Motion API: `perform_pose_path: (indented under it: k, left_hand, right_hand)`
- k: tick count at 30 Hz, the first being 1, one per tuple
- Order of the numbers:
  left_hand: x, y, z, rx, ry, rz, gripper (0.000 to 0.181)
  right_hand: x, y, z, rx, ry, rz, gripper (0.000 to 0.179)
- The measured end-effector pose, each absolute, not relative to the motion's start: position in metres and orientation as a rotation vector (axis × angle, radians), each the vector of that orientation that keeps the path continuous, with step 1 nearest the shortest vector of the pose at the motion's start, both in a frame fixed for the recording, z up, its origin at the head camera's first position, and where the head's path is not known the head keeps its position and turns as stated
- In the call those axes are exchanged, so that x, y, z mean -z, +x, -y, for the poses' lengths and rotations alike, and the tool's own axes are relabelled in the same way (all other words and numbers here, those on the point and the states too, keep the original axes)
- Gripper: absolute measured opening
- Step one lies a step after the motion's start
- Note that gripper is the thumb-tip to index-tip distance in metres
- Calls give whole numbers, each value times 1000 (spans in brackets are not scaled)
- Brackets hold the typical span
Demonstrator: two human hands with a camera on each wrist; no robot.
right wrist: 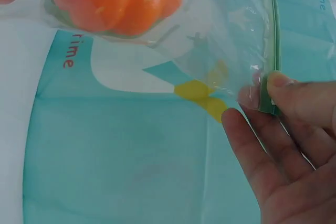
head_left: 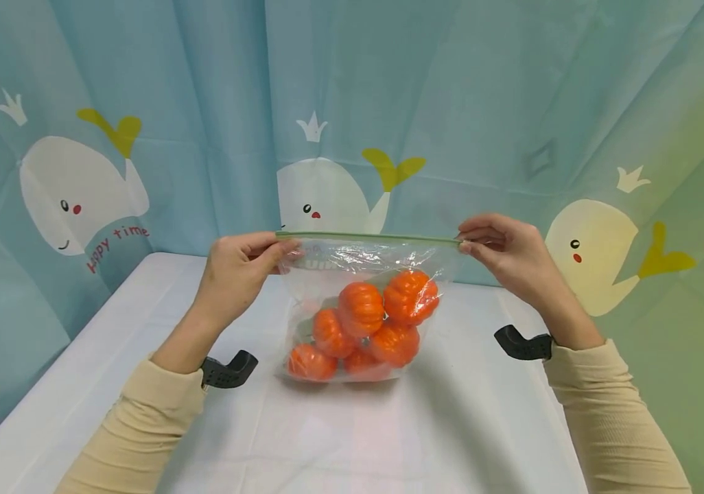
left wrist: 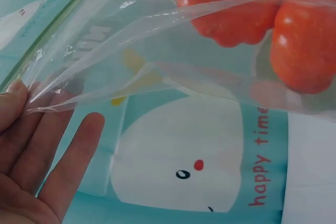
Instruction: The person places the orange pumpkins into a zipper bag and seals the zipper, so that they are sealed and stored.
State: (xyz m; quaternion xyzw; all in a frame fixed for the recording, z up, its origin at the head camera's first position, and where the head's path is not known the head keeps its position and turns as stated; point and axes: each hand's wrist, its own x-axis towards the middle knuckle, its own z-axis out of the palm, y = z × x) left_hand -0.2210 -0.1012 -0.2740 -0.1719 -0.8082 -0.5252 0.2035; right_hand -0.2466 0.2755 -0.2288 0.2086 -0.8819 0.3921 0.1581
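A clear zip bag with a green seal strip stands upright, stretched between both hands. Several ribbed orange pumpkins fill its lower part. My left hand pinches the bag's top left corner between thumb and fingers; in the left wrist view the little finger points away from the plastic. At the other end, my right hand pinches the top right corner. The right wrist view shows the thumb pressed on the end of the green strip, with the other fingers behind and beside the bag.
The bag's base is at the white table. Behind hangs a blue curtain printed with white whales. A black wrist camera mount is strapped to the left wrist, another mount to the right.
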Motion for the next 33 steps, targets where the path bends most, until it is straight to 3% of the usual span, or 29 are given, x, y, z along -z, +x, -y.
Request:
perform_pose_path:
  k: [13, 19, 26, 33]
  left_hand:
    - [289, -221, 104, 1744, -509, 2395, 35]
    - [309, -222, 101, 1626, -629, 2659, 53]
    - [328, -219, 90, 1569, -690, 2922, 76]
    - [341, -221, 79, 1517, -825, 2985, 68]
  right_hand:
    - [264, -248, -272, -1406, 693, 2598, 52]
    - [283, -245, -274, -1708, 556, 2596, 73]
    - [308, -240, -277, -1854, 608, 2674, 52]
    - [325, -232, -274, -1805, 797, 2915, 53]
